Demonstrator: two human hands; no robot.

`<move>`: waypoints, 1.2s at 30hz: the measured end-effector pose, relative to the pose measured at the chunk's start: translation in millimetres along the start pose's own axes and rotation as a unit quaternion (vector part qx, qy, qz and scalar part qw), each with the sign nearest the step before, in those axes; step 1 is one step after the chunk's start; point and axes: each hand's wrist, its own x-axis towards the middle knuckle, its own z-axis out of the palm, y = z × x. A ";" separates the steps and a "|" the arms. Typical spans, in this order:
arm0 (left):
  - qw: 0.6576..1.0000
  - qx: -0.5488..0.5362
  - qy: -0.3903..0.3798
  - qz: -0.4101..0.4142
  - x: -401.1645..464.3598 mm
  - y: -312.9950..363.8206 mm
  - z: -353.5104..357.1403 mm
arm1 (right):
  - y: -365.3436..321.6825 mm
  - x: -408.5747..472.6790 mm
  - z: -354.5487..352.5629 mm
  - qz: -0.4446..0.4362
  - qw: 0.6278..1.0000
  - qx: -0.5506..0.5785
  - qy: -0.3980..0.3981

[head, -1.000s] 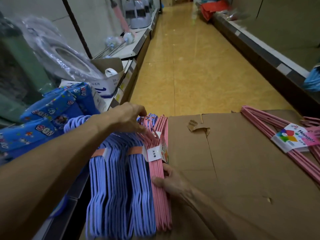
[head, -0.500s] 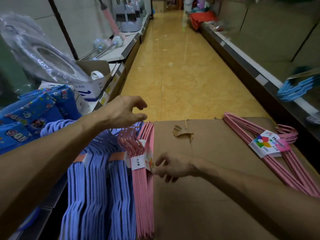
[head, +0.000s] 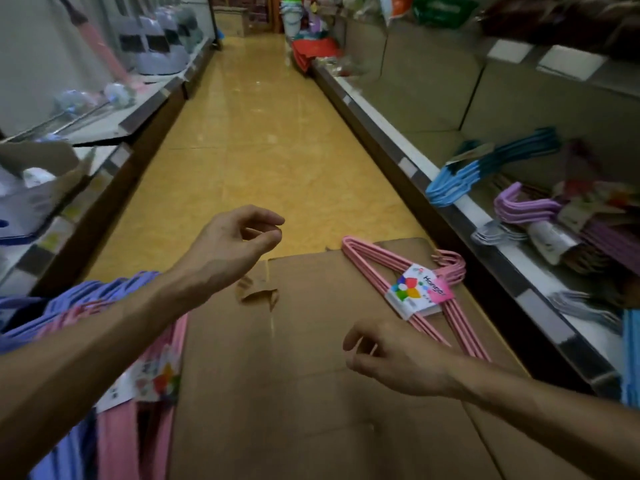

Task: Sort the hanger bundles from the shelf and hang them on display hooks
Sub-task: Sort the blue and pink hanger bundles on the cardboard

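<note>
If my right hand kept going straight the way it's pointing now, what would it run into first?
Probably nothing soon. The right hand points left and a little forward, hovering empty over the bare cardboard box. Farther along lie the left forearm and the pink hangers at the box's left edge, though depth is unclear.

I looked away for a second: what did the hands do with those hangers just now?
Both hands let go. The left hand lifted off the hanging pink and purple hanger bundles, and the right hand released the pink one and pulled back over the cardboard box; both are now empty. The pink hanger bundle on the box stayed put.
</note>
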 end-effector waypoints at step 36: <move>0.991 -0.033 -0.128 -0.037 25.3 37.7 154.0 | 162.5 16.1 -32.3 0.192 0.819 0.531 0.100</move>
